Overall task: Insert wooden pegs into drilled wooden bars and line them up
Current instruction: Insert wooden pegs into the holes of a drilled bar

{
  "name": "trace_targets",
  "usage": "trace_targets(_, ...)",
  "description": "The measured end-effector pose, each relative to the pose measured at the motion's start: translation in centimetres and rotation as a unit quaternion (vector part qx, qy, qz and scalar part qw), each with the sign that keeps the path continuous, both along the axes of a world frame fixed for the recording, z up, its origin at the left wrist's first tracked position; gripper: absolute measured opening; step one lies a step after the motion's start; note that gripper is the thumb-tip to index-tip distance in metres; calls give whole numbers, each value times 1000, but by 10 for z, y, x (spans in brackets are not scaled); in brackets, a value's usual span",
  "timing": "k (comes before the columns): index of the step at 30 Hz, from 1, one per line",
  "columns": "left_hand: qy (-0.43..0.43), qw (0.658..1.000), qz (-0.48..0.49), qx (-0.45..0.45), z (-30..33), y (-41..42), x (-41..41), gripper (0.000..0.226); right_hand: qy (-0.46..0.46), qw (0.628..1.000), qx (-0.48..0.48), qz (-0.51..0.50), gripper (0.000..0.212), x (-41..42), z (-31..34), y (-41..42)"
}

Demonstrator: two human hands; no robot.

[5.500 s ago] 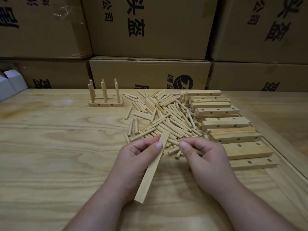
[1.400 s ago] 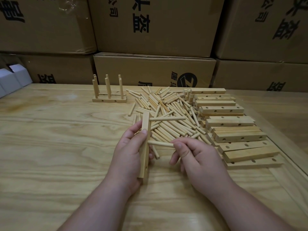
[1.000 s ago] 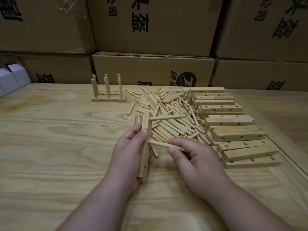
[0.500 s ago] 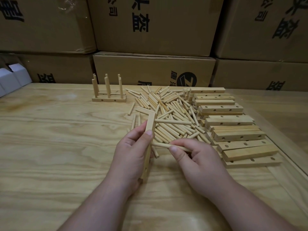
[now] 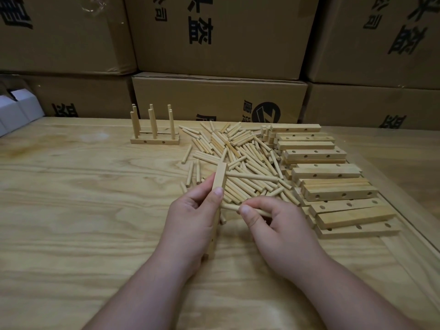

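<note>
My left hand grips a drilled wooden bar that points away from me, its holes facing right. One peg sticks out sideways from the bar's far hole. My right hand pinches a second peg and holds its tip against the bar's middle, beside my left thumb. A loose pile of pegs lies just beyond my hands. Several bare drilled bars are stacked to the right. Finished bars with upright pegs stand at the back left.
Stacked cardboard boxes wall off the far edge of the wooden table. A white box sits at the far left. A raised wooden strip runs along the table's right side.
One peg went into the bar's far hole. My right hand has brought a second peg leftward until its tip meets the bar's middle. The left hand keeps the bar almost still.
</note>
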State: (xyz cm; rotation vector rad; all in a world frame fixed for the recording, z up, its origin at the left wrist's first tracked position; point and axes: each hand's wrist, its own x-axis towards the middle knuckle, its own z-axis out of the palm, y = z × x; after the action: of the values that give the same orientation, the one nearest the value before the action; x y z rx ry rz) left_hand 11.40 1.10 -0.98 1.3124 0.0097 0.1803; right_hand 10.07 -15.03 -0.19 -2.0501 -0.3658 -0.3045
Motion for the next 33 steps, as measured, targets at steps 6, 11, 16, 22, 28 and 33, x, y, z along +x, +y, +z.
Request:
trace_targets(6, 14, 999, -8, -38, 1, 0, -1, 28, -7, 998, 59, 18, 17, -3, 2, 2)
trace_targets(11, -22, 999, -15, 23, 3, -7, -6, 40, -82, 995, 53, 13, 17, -6, 7, 6)
trace_targets(16, -11, 998, -68, 5, 4, -5, -5, 50, -110, 992, 4, 55, 14, -4, 12, 4)
trace_targets(22, 0, 993, -105, -51, 4, -4, -6, 57, 0, 990, 91, 106, 17, -2, 10, 1)
trace_targets(28, -17, 997, -72, -33, 3, -5, -4, 46, -60, 997, -3, 58, 17, -5, 14, 5)
trace_targets(33, -4, 995, -84, -54, 3, -2, -3, 48, -49, 996, 13, 71, 17, -2, 10, 3)
